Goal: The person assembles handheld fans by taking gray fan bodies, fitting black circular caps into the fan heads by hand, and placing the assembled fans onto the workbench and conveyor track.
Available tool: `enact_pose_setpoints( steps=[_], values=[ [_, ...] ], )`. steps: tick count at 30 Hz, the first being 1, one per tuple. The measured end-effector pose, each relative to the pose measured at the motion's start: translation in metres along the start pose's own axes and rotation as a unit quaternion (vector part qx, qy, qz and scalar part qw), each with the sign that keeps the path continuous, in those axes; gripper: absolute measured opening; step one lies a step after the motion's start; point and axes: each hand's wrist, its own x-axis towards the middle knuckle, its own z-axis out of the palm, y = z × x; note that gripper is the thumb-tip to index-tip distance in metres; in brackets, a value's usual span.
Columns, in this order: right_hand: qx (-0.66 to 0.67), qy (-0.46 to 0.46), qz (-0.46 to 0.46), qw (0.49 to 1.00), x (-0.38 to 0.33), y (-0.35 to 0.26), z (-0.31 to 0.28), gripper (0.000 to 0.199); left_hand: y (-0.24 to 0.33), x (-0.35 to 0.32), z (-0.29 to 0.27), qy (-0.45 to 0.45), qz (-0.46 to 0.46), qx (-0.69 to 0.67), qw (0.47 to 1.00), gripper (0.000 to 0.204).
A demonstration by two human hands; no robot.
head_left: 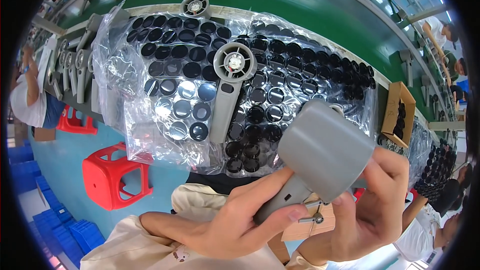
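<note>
Close in front of me is a grey housing (325, 145) shaped like a hair dryer, with a wide barrel and a short visible stretch of handle. My left hand (235, 220) is closed around the handle, which has a small dark slot. My right hand (377, 195) grips the barrel's right end, some of its fingers hidden behind it. A small metal piece with a round end (316, 217) shows between my hands, below the barrel; I cannot tell what it is fixed to. Beyond, a similar grey housing (226, 112) lies with its finned round opening facing up.
Clear plastic bags (112, 80) with many round black caps (192, 70) cover the table. Another grey housing (195, 6) stands at the far edge, beside a green conveyor belt (280, 5). An open cardboard box (398, 112) is at right; red stools (102, 180) are at left. People work nearby.
</note>
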Motion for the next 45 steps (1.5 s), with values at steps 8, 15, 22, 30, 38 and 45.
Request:
enact_pose_setpoints(
  steps=[8,15,22,30,38,45],
  values=[
    [0.14,-0.016,-0.064,0.988,-0.001,0.028,-0.012,0.053,0.005,0.002,-0.006,-0.066,-0.022,-0.084,0.994,0.05],
    [0.261,0.099,0.031,0.96,-0.01,0.017,0.002,0.049,0.008,-0.001,-0.002,-0.018,0.006,-0.062,0.998,0.042],
    [0.322,0.099,0.047,0.94,-0.009,0.022,0.001,0.05,0.005,-0.001,-0.002,-0.027,0.032,-0.046,0.998,0.034],
    [0.305,0.093,0.0,0.948,-0.009,0.02,0.003,0.054,0.0,-0.003,0.001,0.019,0.067,-0.014,0.997,0.04],
    [0.241,0.009,-0.008,0.97,-0.011,0.025,-0.016,0.058,0.004,-0.003,-0.002,0.011,0.032,-0.021,0.999,0.05],
    [0.228,-0.005,-0.077,0.971,-0.011,0.03,-0.014,0.062,0.002,-0.001,-0.005,-0.013,0.053,-0.003,0.999,0.05]
  ],
)
